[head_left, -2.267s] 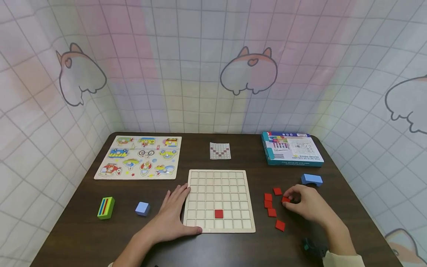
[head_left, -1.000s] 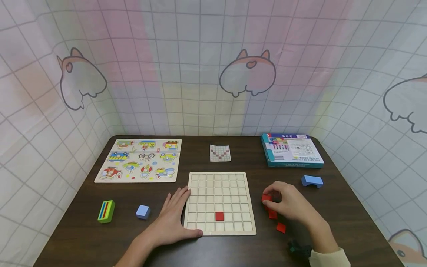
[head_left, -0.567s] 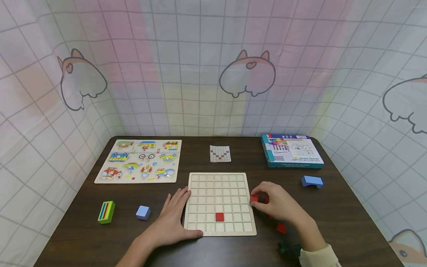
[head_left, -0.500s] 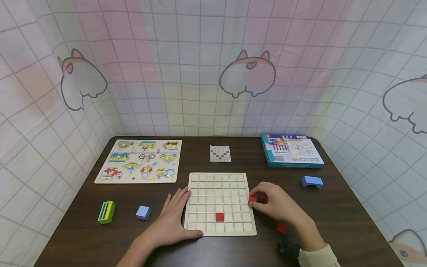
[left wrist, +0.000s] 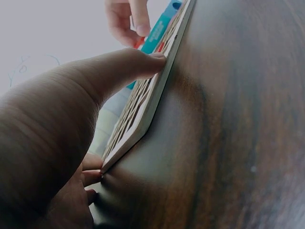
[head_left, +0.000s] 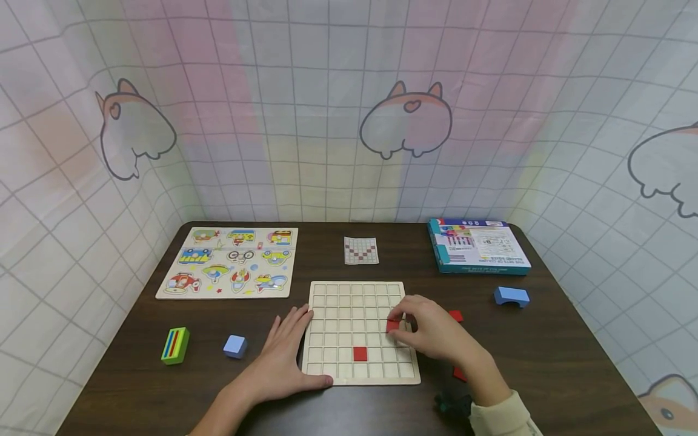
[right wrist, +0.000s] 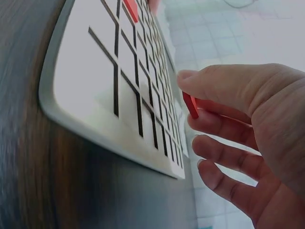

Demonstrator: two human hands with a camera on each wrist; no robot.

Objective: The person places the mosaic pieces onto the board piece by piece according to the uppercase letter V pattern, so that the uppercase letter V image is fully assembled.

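A pale wooden grid board (head_left: 332, 303) lies mid-table, with one red square tile (head_left: 360, 353) seated in a cell near its front. My left hand (head_left: 280, 360) rests at the board's front left corner, fingers spread along the left side and thumb on the near edge. Over the right part of the grid, my right hand (head_left: 431, 333) pinches another red tile (head_left: 392, 326). The right wrist view shows that tile (right wrist: 190, 105) between thumb and forefinger, held above the board (right wrist: 81, 81). Loose red tiles (head_left: 456, 315) lie right of the board, partly hidden by my right hand.
Behind the board lies a small grid-pattern card (head_left: 361, 251). A vehicle picture puzzle (head_left: 226, 263) is at back left, a teal box (head_left: 482, 248) at back right. Blue arch block (head_left: 511, 296) sits right; blue cube (head_left: 235, 346) and green striped block (head_left: 175, 346) sit left.
My right hand has picked up a red tile from the group on the right and carried it left, over the board. The left hand has stayed in place.
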